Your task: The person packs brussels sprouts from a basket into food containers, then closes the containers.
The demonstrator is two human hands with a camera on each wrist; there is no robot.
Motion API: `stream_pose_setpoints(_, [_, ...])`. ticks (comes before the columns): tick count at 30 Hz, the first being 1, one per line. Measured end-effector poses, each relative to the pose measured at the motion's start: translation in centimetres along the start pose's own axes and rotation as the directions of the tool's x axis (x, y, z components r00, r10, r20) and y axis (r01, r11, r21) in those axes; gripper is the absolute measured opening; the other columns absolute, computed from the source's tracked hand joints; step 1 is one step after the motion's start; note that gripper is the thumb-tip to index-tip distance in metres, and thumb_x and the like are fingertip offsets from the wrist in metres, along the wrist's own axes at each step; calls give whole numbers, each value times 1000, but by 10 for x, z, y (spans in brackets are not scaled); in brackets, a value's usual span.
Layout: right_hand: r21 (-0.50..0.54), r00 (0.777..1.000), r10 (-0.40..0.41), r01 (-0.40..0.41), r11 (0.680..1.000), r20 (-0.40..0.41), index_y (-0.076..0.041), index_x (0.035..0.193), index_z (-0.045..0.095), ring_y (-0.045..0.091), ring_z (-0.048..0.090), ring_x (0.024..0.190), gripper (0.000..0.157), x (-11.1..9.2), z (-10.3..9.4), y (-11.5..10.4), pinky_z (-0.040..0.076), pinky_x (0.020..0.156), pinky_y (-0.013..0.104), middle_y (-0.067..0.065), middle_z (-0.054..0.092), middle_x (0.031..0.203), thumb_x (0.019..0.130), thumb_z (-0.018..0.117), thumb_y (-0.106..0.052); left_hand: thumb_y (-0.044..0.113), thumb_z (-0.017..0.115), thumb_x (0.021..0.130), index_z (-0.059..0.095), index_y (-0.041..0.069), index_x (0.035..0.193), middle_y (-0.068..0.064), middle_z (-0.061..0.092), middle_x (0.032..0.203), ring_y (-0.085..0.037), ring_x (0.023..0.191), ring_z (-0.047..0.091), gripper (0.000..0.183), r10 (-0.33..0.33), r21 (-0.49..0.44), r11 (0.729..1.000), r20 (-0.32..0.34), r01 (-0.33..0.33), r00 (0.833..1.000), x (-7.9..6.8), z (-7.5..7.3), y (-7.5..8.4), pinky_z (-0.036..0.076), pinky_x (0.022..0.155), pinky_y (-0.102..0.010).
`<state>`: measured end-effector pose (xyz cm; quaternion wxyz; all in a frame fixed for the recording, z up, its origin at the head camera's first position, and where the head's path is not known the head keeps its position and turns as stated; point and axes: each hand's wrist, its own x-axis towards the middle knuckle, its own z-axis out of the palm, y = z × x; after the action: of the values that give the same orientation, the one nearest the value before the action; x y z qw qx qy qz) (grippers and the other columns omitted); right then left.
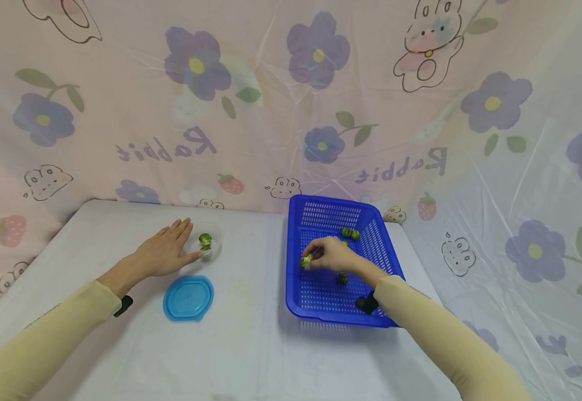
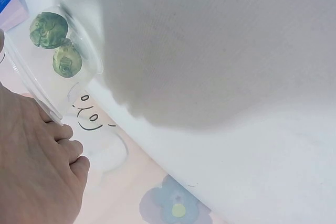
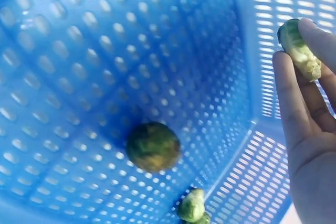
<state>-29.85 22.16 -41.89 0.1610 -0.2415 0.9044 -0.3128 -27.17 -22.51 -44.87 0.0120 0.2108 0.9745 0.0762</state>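
Note:
In the head view my right hand (image 1: pixel 332 254) pinches a Brussels sprout (image 1: pixel 306 260) over the left part of the blue basket (image 1: pixel 294 301). The right wrist view shows thumb and fingertips around this sprout (image 3: pixel 299 48). Below it, other sprouts lie in the basket, one (image 3: pixel 153 147) on the mesh floor. My left hand (image 1: pixel 165 249) rests against the left side of a clear round container (image 1: pixel 216 234), fingers straight and thumb along the near rim. Two sprouts (image 2: pixel 49 30) are inside that container.
A light blue lid (image 1: pixel 188 298) lies on the white table (image 1: pixel 240 345), nearer than the clear container. Behind the table hangs a patterned cloth (image 1: pixel 265 122) with flowers and rabbits. Two more sprouts (image 1: pixel 355 235) sit toward the basket's far side.

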Motion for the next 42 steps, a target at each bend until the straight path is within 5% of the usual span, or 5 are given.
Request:
stream_pose_setpoints(19, [102, 968, -111, 136, 985, -224, -7, 114, 75, 21, 74, 97, 25, 7, -41, -47, 61, 85, 36, 8, 77, 107, 91, 82, -15, 55, 50, 105, 22, -17, 157, -35, 18, 165, -54, 153, 18, 93, 0, 14, 1000, 1, 0, 1000, -1, 1, -3, 19, 124, -64])
stream_pose_setpoints(29, [181, 966, -165, 201, 963, -199, -8, 115, 75, 19, 74, 95, 27, 33, -34, -85, 62, 83, 32, 5, 77, 105, 90, 84, -15, 55, 50, 105, 25, -17, 156, -36, 21, 164, -54, 152, 20, 92, 4, 20, 1000, 0, -4, 1000, -1, -2, 2, 21, 123, -64])
stream_pose_setpoints(42, [111, 940, -305, 323, 940, -153, -7, 116, 75, 17, 75, 96, 27, 70, -12, -133, 62, 82, 29, 5, 76, 109, 91, 83, -14, 58, 48, 105, 24, -17, 156, -36, 19, 165, -55, 152, 18, 95, -2, 21, 1000, 10, 2, 1000, 1, -2, 1, 20, 123, -64])
